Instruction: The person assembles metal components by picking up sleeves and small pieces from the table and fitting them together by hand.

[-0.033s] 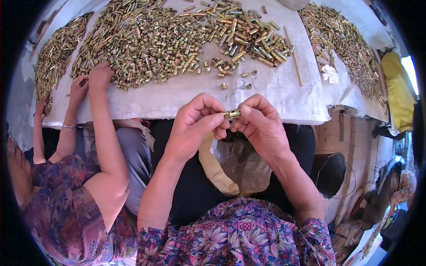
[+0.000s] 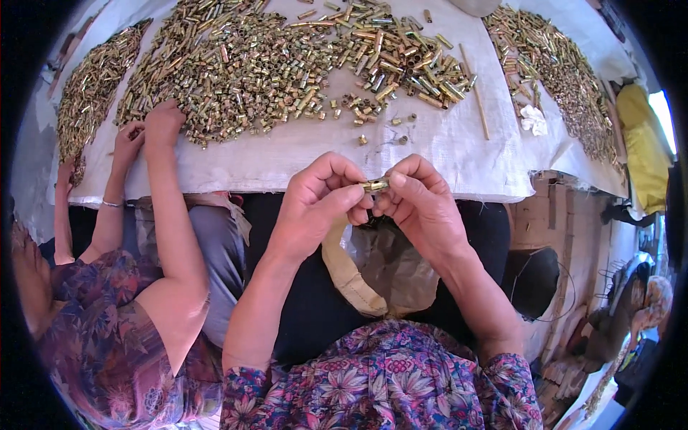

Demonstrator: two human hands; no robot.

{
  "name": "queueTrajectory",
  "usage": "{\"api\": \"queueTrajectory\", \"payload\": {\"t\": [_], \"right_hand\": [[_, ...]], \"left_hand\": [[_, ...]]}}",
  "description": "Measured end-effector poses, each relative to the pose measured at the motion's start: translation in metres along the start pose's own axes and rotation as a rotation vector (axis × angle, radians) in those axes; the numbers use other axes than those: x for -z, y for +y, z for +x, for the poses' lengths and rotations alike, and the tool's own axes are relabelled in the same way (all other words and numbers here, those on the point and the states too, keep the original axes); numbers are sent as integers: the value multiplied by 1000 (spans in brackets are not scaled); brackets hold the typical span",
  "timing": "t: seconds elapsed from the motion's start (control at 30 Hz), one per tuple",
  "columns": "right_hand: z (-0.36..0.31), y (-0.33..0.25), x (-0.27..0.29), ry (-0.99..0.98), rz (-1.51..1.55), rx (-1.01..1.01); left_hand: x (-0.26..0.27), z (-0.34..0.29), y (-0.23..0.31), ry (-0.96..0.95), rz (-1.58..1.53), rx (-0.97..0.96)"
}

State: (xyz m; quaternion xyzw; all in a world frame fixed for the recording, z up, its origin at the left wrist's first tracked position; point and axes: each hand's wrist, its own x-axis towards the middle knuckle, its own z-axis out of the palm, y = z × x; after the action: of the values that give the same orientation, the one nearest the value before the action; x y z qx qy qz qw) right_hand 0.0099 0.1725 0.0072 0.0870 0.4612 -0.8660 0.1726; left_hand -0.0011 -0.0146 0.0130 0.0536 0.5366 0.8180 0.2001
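Observation:
Between my two hands, just off the table's near edge, is a small brass-coloured metal sleeve [image 2: 374, 185] with a dark slot or gap in its side. My left hand [image 2: 324, 195] pinches its left end between thumb and fingers. On the right end the thumb and forefinger of my right hand [image 2: 423, 197] are closed. Whether it is one piece or two joined ones I cannot tell. Below my hands, on my lap, an open bag [image 2: 351, 279] with a folded tan rim is partly hidden by them.
Heaped metal tubes and rings [image 2: 265, 72] cover much of the white sheet [image 2: 444, 158]. A thin stick [image 2: 474, 89] and crumpled white paper [image 2: 532, 120] lie at right, near another heap [image 2: 559, 72]. A co-worker's hand [image 2: 163, 123] reaches into the heap at left.

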Motion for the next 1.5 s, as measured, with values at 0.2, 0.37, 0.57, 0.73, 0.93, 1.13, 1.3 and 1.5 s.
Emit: {"api": "queueTrajectory", "payload": {"t": [0.2, 0.37, 0.57, 0.73, 0.93, 1.13, 1.3, 1.5], "right_hand": [[-1, 6, 2, -43, 154, -9], [-4, -2, 14, -199, 6, -32], [-12, 2, 19, -356, 198, -168], [-21, 1, 11, -309, 116, -61], [-13, -20, 27, -429, -379, -55], [57, -66, 41, 163, -1212, 522], [110, -77, 52, 269, -1662, 824], [125, -67, 52, 352, -1937, 816]], "left_hand": [[-5, -5, 3, 11, 255, -86], [1, -7, 12, -96, 376, -54], [-1, -12, 5, -356, 95, 73], [-6, -13, -1, -292, 30, 34], [7, -7, 4, -416, 274, 51], [19, 22, 16, 69, 871, -39], [19, 48, 8, 124, 1202, -276], [12, 62, -2, 147, 1382, -337]]}}
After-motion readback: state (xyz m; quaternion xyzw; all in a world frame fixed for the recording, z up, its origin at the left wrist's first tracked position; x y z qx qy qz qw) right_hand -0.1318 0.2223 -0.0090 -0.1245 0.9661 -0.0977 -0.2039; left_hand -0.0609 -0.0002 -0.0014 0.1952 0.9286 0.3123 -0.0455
